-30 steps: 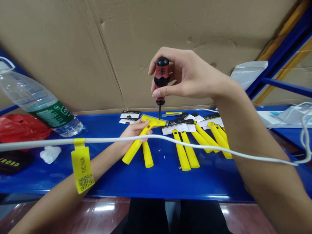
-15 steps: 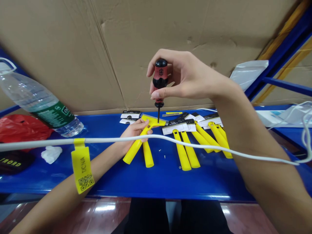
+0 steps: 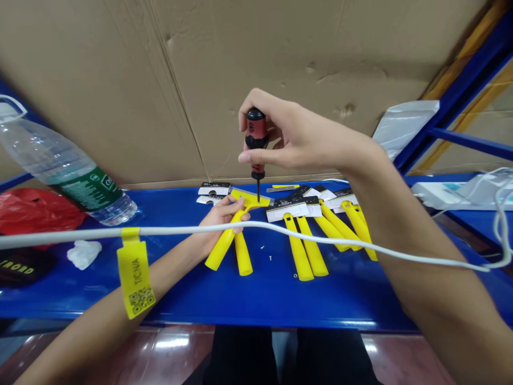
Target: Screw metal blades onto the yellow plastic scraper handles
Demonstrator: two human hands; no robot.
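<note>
My right hand (image 3: pixel 276 133) is closed around the red and black handle of a screwdriver (image 3: pixel 256 133). The screwdriver stands nearly upright, its tip at the right part of a yellow scraper's head. That yellow scraper (image 3: pixel 222 247) is gripped near its neck by my left hand (image 3: pixel 220 218). Under it lies another yellow handle (image 3: pixel 243 256), its upper end hidden. Two small screws (image 3: pixel 270 258) and a small nut (image 3: pixel 295 276) lie on the blue table in front. Just right of the hands are several yellow scrapers (image 3: pixel 298 248) with black and white cards (image 3: pixel 286 209) over their heads.
A white cable (image 3: pixel 160 231) with a yellow tag (image 3: pixel 135 278) crosses the view. Left on the blue table (image 3: pixel 180 305) are a water bottle (image 3: pixel 80 176), a red bag (image 3: pixel 38 214) and crumpled tissue (image 3: pixel 84 254). Cardboard (image 3: pixel 120 96) stands behind; a white power strip (image 3: pixel 441 195) lies right.
My right hand and the screwdriver have moved slightly left and down, and the screwdriver's handle has turned. The held scraper has shifted a little; both grips remain.
</note>
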